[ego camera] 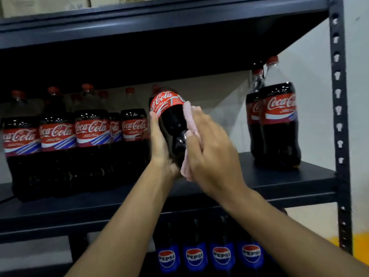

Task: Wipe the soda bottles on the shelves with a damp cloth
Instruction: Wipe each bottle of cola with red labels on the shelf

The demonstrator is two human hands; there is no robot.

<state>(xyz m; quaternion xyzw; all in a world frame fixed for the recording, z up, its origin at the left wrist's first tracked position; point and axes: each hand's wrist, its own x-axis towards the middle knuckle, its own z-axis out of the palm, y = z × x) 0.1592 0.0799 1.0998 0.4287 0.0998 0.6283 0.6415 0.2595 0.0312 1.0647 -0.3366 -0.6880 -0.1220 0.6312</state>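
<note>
Dark metal shelving [279, 182] stands against a pale wall, with a pierced upright post [339, 116] at its right edge. On the middle shelf a row of Coca-Cola bottles [91, 136] fills the left side and two more bottles [279, 120] stand at the right; Pepsi bottles [221, 254] line the shelf below. Between the two groups, one cola bottle [171, 116] is held off the shelf, its top tilted to the left. The left grip [159, 140] wraps its lower body from the left, thumb reaching up to the red label. The right grip [209, 148] is curled over a pink cloth [187, 114], pressing it against the bottle's right side, just below the label.
</note>
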